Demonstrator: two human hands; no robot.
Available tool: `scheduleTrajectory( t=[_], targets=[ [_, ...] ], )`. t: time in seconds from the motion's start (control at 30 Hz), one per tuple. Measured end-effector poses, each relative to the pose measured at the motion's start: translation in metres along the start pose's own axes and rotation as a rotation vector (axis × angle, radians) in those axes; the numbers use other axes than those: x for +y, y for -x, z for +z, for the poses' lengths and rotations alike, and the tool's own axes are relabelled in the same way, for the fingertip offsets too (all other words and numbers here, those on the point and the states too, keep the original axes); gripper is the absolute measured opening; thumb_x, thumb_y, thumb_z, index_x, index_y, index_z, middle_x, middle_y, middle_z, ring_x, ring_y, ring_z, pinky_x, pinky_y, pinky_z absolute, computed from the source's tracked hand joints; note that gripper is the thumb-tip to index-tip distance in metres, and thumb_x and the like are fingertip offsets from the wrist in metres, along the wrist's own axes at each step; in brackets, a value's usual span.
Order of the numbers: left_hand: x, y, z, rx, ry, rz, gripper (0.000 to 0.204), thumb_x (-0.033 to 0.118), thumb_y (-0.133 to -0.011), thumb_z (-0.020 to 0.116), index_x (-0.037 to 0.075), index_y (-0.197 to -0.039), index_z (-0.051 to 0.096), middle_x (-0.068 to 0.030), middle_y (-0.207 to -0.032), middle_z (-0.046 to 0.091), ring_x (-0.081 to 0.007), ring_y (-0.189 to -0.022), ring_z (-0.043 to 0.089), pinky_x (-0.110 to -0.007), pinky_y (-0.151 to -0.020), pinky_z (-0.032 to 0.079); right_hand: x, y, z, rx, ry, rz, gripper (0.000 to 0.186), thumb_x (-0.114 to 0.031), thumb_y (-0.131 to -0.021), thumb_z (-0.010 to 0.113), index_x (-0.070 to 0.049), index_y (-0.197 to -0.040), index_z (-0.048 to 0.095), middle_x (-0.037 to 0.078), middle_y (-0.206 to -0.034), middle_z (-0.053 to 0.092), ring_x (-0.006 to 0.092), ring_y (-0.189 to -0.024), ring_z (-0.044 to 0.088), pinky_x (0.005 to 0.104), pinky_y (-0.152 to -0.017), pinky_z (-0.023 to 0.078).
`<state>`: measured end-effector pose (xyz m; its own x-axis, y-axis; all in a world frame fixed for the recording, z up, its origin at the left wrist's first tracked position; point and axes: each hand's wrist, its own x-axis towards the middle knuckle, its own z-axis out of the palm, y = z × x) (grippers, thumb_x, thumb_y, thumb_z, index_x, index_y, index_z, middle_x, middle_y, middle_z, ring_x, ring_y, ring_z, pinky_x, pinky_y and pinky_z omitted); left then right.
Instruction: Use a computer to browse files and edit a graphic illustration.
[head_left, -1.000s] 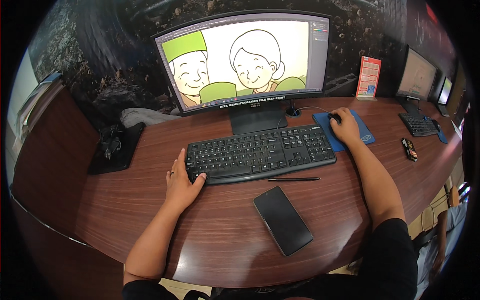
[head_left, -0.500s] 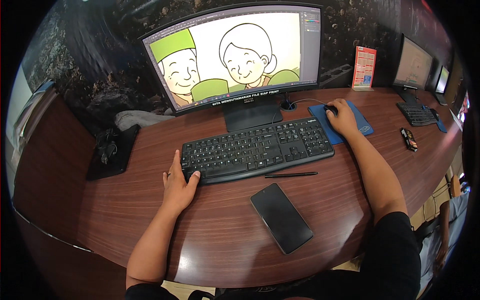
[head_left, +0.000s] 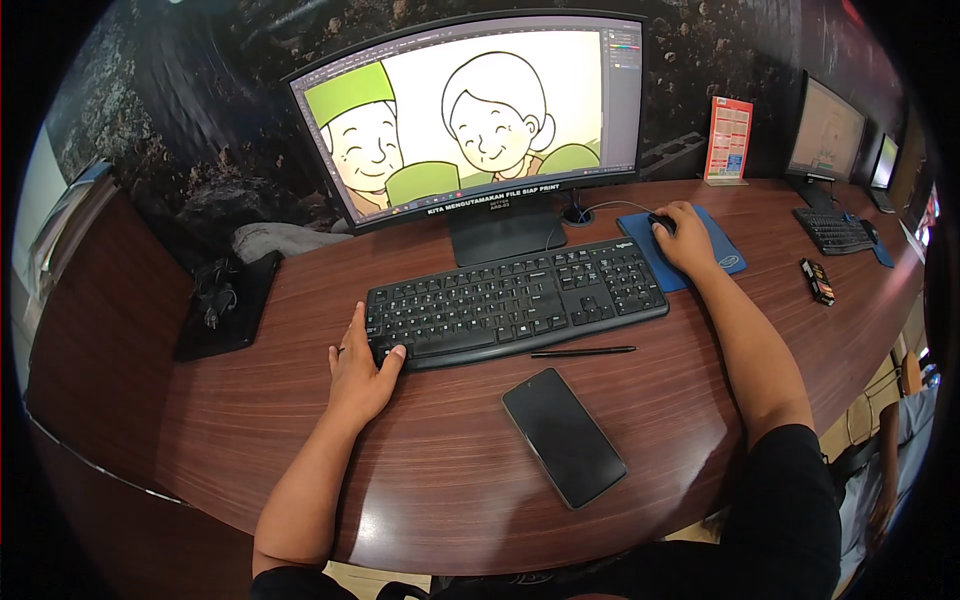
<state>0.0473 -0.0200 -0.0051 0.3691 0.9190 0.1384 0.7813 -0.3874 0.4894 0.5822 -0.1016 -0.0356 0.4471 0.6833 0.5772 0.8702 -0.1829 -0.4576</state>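
Note:
My left hand [head_left: 362, 372] rests at the left end of a black keyboard [head_left: 510, 305], its fingers stretched along the side edge and its thumb at the lower left keys. A dark ring shows on one finger. At the right, my right hand [head_left: 685, 240] curls over a dark computer mouse [head_left: 661, 222], mostly hidden under the fingers, on a blue mouse pad [head_left: 727, 255]. Behind the keyboard stands a curved monitor [head_left: 505, 110] showing a cartoon drawing of two smiling people, one in a green cap, one with white hair.
A black phone [head_left: 565, 437] and a thin black pen [head_left: 583, 351] lie before the keyboard on the brown desk [head_left: 440, 470]. A flat black device with a cable [head_left: 228, 305] is at left. Right: a red desk calendar [head_left: 729, 140], small black box [head_left: 817, 281], second keyboard [head_left: 833, 229]; another person [head_left: 900, 470] sits beyond.

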Motion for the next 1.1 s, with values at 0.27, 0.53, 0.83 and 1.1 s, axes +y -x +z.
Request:
scheduleTrajectory(
  t=[0.27,0.53,0.83,1.1],
  targets=[
    [-0.0014,-0.0008,0.0012,0.006,0.001,0.016,0.091,0.039,-0.096,0.061,0.001,-0.163,0.014,-0.0300,-0.160,0.035,-0.0428,-0.153,0.028,-0.065,-0.123,0.009,-0.0006,-0.0004,-0.0004,0.002,0.005,0.003,0.029,-0.017,-0.087,0.072,-0.003,-0.112,0.073,0.015,-0.122,0.065,0.0362,-0.114,0.063,0.0437,-0.100,0.050],
    [-0.0036,-0.0015,0.0025,0.004,0.010,0.017,0.091,0.039,-0.095,0.062,0.002,-0.163,0.014,-0.0297,-0.160,0.034,-0.0421,-0.154,0.027,-0.065,-0.123,0.009,-0.0022,0.0001,-0.0006,-0.005,0.009,0.024,0.029,-0.016,-0.087,0.072,-0.003,-0.112,0.073,0.015,-0.122,0.065,0.0362,-0.114,0.063,0.0438,-0.100,0.050],
    [-0.0041,-0.0007,0.0021,0.003,0.001,0.020,0.091,0.041,-0.096,0.062,0.003,-0.164,0.014,-0.0295,-0.161,0.034,-0.0423,-0.154,0.027,-0.066,-0.122,0.009,-0.0051,0.0002,-0.0029,0.001,0.012,0.027,0.027,-0.016,-0.086,0.072,-0.003,-0.111,0.073,0.015,-0.121,0.066,0.0355,-0.113,0.064,0.0436,-0.099,0.050],
    [-0.0032,-0.0009,0.0021,0.003,-0.001,0.015,0.091,0.041,-0.096,0.062,0.003,-0.164,0.014,-0.0301,-0.161,0.034,-0.0429,-0.154,0.027,-0.066,-0.122,0.010,-0.0022,0.0001,-0.0023,0.008,0.020,0.007,0.027,-0.016,-0.087,0.072,-0.003,-0.111,0.073,0.015,-0.121,0.066,0.0359,-0.113,0.063,0.0437,-0.099,0.050]
  ],
)
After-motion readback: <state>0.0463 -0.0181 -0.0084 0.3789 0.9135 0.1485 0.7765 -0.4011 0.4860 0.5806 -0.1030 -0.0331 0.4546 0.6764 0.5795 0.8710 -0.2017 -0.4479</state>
